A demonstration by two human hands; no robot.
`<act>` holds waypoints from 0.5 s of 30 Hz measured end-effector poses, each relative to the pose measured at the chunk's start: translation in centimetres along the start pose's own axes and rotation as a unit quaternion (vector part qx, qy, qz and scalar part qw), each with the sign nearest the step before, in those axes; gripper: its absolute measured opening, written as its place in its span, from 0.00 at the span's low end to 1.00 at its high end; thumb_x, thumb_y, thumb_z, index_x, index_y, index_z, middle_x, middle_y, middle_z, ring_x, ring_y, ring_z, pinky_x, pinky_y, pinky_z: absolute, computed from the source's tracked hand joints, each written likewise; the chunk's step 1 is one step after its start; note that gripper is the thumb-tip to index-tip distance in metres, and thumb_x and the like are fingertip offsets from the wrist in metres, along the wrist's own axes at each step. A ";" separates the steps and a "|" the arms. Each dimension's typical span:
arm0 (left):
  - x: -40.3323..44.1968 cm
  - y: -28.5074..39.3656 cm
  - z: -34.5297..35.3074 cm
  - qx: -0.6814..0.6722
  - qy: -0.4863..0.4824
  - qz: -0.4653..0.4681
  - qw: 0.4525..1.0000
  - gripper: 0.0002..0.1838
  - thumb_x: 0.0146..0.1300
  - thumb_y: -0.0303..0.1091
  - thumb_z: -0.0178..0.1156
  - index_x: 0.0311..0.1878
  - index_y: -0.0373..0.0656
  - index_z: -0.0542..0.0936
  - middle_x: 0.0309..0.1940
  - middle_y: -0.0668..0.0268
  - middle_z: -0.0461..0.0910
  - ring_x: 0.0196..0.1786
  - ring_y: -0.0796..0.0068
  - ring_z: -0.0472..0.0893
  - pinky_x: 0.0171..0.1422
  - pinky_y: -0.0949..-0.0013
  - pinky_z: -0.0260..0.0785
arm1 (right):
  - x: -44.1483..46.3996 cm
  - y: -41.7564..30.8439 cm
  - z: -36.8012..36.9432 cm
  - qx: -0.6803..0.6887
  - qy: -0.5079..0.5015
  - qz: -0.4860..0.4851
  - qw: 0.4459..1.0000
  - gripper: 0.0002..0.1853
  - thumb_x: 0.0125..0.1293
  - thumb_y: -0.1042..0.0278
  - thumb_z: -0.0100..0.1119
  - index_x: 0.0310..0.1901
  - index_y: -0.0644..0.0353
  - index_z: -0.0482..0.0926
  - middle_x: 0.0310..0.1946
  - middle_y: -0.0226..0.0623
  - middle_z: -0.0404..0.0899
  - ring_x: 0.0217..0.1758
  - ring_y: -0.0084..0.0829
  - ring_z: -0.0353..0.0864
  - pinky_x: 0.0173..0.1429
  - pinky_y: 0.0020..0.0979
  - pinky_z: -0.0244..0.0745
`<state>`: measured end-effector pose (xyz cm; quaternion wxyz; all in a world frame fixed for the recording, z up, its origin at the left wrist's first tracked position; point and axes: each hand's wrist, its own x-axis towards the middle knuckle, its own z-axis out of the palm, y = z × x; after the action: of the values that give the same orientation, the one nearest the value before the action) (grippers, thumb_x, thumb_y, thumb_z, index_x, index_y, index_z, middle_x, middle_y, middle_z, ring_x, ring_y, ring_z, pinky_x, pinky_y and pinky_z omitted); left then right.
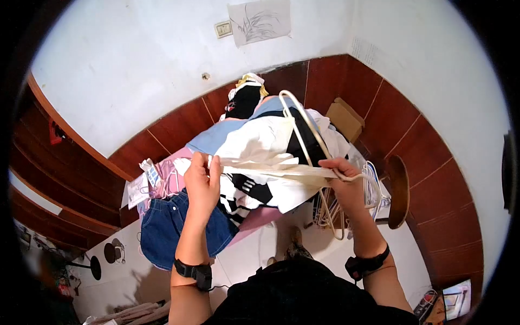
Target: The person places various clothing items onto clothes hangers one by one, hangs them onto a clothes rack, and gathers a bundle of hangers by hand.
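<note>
A white garment (262, 138) is stretched between my two hands, its pale band (276, 170) pulled nearly straight. My left hand (203, 181) pinches the band's left end between thumb and fingers. At the other end, my right hand (345, 181) is closed on the band and on a cream clothes hanger (297, 130), whose frame sticks out above and below that hand. Beneath the garment lies a pile of clothes, including a light blue piece (216, 135) and a black piece with white stripes (254, 188). A dark blue denim skirt (168, 227) hangs over the near left edge.
Several hangers (374, 189) are gathered at the right beside a round wooden stool seat (399, 192). A cardboard box (345, 120) stands against the tiled wall. Pink hangers and tags (157, 181) lie at the left. Dark wooden shelves (59, 168) line the left side.
</note>
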<state>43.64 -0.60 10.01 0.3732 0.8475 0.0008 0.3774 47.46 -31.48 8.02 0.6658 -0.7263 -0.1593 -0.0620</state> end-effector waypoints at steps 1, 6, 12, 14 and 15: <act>-1.3 -0.2 -0.2 -0.007 -0.017 -0.006 1.000 0.13 0.65 0.30 0.64 0.32 0.38 0.68 0.20 0.63 0.71 0.23 0.79 0.68 0.28 0.73 0.63 | -0.9 -1.2 -0.4 0.006 0.014 0.043 0.999 0.13 0.60 0.86 0.55 0.44 0.64 0.84 0.38 0.31 0.81 0.42 0.22 0.80 0.49 0.22 0.73; -4.3 2.8 -1.4 -0.027 -0.100 -0.001 0.995 0.27 0.47 0.38 0.80 0.35 0.43 0.67 0.19 0.66 0.69 0.22 0.76 0.67 0.27 0.72 0.62 | -3.6 -4.9 -2.2 -0.058 0.001 -0.048 0.997 0.11 0.59 0.82 0.58 0.42 0.62 0.84 0.37 0.32 0.79 0.39 0.24 0.77 0.46 0.24 0.72; -5.7 7.4 -3.5 0.121 -0.074 -0.050 0.989 0.26 0.43 0.24 0.73 0.46 0.44 0.71 0.22 0.60 0.75 0.24 0.61 0.78 0.30 0.63 0.68 | -6.3 -8.0 -4.5 0.050 -0.043 -0.046 0.997 0.09 0.56 0.84 0.56 0.37 0.66 0.84 0.37 0.32 0.78 0.41 0.21 0.74 0.48 0.21 0.65; -6.2 9.0 -4.0 0.139 -0.062 -0.063 0.986 0.27 0.44 0.21 0.68 0.51 0.46 0.73 0.24 0.59 0.77 0.26 0.57 0.80 0.31 0.60 0.70 | -7.0 -8.6 -6.0 0.060 -0.085 -0.092 0.990 0.11 0.57 0.84 0.55 0.37 0.63 0.85 0.34 0.32 0.80 0.36 0.21 0.76 0.41 0.22 0.68; -6.5 9.8 -4.0 0.189 -0.040 -0.031 0.981 0.27 0.45 0.22 0.68 0.52 0.47 0.74 0.24 0.59 0.78 0.26 0.57 0.80 0.31 0.60 0.70 | -7.4 -9.0 -6.6 0.072 -0.091 -0.113 0.987 0.10 0.58 0.83 0.56 0.37 0.63 0.85 0.33 0.31 0.81 0.34 0.21 0.75 0.42 0.22 0.68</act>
<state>33.68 -6.92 13.80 0.2174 0.9168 0.0831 0.3246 38.51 -38.54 15.03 0.6880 -0.6559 -0.3047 -0.0589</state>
